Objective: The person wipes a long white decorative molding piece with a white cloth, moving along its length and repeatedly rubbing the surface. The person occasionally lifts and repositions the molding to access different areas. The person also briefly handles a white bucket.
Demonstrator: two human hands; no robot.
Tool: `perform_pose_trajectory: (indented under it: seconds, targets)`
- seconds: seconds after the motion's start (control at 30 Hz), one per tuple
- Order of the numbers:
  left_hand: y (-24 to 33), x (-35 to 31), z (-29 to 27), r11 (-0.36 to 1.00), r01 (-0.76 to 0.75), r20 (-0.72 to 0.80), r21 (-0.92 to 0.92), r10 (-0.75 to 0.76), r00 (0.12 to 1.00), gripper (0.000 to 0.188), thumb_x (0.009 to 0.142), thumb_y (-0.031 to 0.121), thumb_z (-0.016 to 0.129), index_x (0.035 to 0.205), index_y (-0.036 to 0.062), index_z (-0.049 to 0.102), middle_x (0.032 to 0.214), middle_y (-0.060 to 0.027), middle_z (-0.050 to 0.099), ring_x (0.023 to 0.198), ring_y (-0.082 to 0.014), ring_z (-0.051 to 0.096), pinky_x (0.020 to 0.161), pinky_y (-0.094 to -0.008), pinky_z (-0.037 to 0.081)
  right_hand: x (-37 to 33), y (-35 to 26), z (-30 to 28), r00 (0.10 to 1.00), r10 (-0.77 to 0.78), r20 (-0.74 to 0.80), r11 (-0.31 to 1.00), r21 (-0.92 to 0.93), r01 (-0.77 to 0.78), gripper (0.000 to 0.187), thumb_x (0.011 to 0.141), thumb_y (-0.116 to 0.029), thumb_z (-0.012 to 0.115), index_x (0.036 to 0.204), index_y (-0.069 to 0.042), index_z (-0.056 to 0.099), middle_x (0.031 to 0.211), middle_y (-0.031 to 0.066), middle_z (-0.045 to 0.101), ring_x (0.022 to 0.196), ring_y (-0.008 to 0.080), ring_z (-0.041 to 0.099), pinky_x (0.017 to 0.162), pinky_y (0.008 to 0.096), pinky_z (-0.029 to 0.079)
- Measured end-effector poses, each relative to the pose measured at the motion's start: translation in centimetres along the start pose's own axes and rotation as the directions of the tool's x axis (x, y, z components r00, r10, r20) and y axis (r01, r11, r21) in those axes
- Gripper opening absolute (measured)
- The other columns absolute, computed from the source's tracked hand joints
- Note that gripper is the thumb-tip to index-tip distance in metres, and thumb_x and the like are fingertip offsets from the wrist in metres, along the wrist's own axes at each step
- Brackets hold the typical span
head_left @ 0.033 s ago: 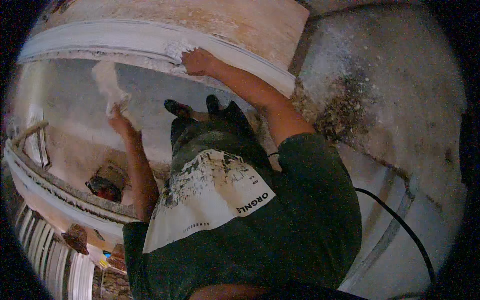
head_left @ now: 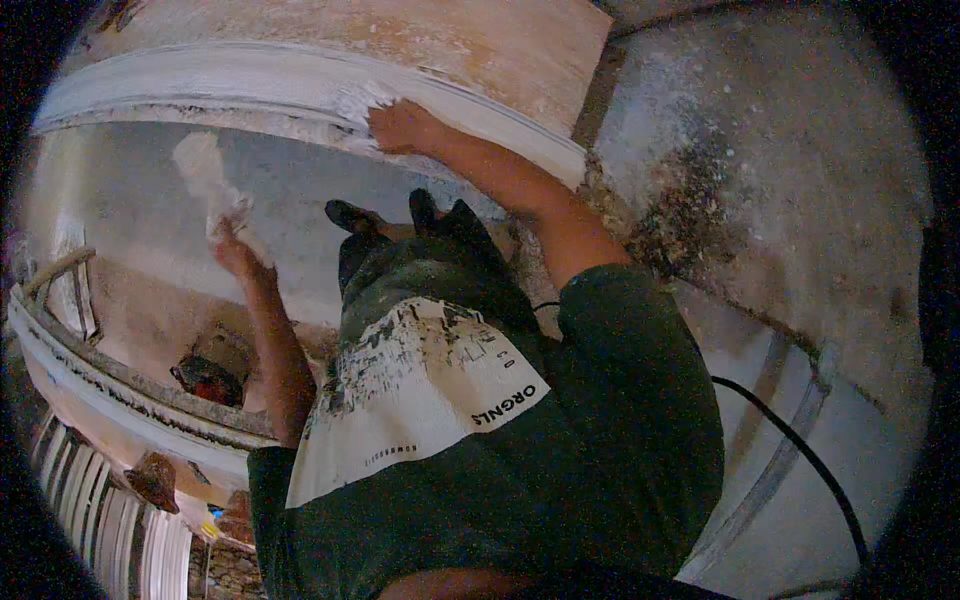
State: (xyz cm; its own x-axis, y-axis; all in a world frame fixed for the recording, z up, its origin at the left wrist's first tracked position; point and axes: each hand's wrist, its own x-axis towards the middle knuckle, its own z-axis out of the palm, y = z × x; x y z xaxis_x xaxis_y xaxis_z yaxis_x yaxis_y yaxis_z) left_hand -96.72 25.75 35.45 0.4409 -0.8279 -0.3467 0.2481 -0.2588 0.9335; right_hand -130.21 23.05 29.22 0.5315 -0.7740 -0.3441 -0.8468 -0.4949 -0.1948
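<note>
On the left, my left hand (head_left: pixel 235 252) is closed around the lower end of a long, limp whitish piece (head_left: pixel 200 160). It looks like wet fibre or cloth smeared with plaster and reaches away from my fist. My right hand (head_left: pixel 402 128) rests at the near edge of a long white ribbed moulding (head_left: pixel 240 75), fingers curled down. White paste-like stuff (head_left: pixel 360 100) lies by those fingertips on the moulding. Whether the fingers hold anything is hidden.
Behind the moulding is a stained board (head_left: pixel 480 45). White-spattered debris (head_left: pixel 690 205) covers the floor at right, with a black hose (head_left: pixel 790 435) nearer me. A second pale-edged bench (head_left: pixel 120 385) runs along the left, past a dark container (head_left: pixel 208 378). White slats (head_left: pixel 85 480) stand lower left.
My left hand and the whitish piece have shifted slightly left. The right hand has slid a little to the right along the moulding's edge.
</note>
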Motion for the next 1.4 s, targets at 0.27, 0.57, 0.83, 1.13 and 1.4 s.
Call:
perform_pose_trajectory:
  seconds: [0.27, 0.57, 0.83, 1.13, 1.4]
  targets:
    - [-1.8, -2.2, -2.9, 0.992, 0.069, -0.079, -0.106, -0.078, 0.994, 0.031, 0.088, 0.015, 0.046, 0.115, -0.0004, 0.047, 0.103, -0.0143, 0.057, 0.087, -0.0273, 0.058, 0.072, -0.0382, 0.05, -29.3, 6.8, 15.3, 0.779, 0.432, 0.454, 0.891, -0.081, -0.447, 0.046, 0.082, -0.031, 0.045, 0.119, -0.003, 0.048, 0.129, 0.0195, 0.043, 0.117, 0.032, 0.044, 0.093, 0.0449, 0.038]
    - [0.3, -5.8, -1.6, 0.96, -0.129, -0.145, -0.248, 0.095, 0.985, 0.026, 0.089, 0.014, 0.046, 0.111, 0.0008, 0.05, 0.098, -0.0109, 0.059, 0.082, -0.0235, 0.058, 0.073, -0.0331, 0.049, -24.4, 5.7, 9.0, 0.856, 0.395, 0.333, 0.912, -0.033, -0.408, 0.042, 0.077, -0.025, 0.05, 0.108, 0.003, 0.053, 0.106, 0.0232, 0.054, 0.1, 0.0368, 0.052, 0.088, 0.043, 0.042]
    - [2.3, -2.2, -0.9, 0.982, -0.04, -0.177, -0.183, 0.007, 0.984, 0.029, 0.088, 0.018, 0.052, 0.113, 0.0045, 0.05, 0.098, -0.0089, 0.058, 0.085, -0.0217, 0.057, 0.071, -0.0329, 0.048, -3.9, 2.5, 1.6, 0.987, 0.129, -0.094, 0.99, 0.075, -0.122, 0.031, 0.075, -0.019, 0.048, 0.092, 0.003, 0.06, 0.103, 0.0235, 0.054, 0.092, 0.0386, 0.056, 0.08, 0.047, 0.046]
    - [1.7, -2.6, 0.0, 0.993, -0.049, 0.029, -0.106, 0.053, 0.998, 0.034, 0.087, 0.02, 0.053, 0.115, 0.002, 0.048, 0.107, -0.0104, 0.058, 0.096, -0.0219, 0.055, 0.084, -0.0353, 0.042, -2.0, 0.5, -1.7, 0.987, 0.157, -0.03, 0.986, 0.055, -0.156, 0.026, 0.07, -0.016, 0.053, 0.085, 0.003, 0.061, 0.102, 0.0252, 0.055, 0.095, 0.0405, 0.054, 0.085, 0.045, 0.044]
    - [13.4, 1.9, 2.3, 0.997, 0.072, 0.285, 0.025, -0.076, 0.955, 0.033, 0.09, 0.021, 0.051, 0.116, 0.003, 0.044, 0.107, -0.008, 0.056, 0.1, -0.0179, 0.051, 0.089, -0.0316, 0.038, 4.9, -3.1, -12.8, 0.704, 0.433, -0.563, 0.774, 0.632, 0.029, 0.044, 0.076, -0.005, 0.056, 0.118, 0.003, 0.048, 0.126, 0.0193, 0.046, 0.11, 0.0311, 0.05, 0.092, 0.0363, 0.04]
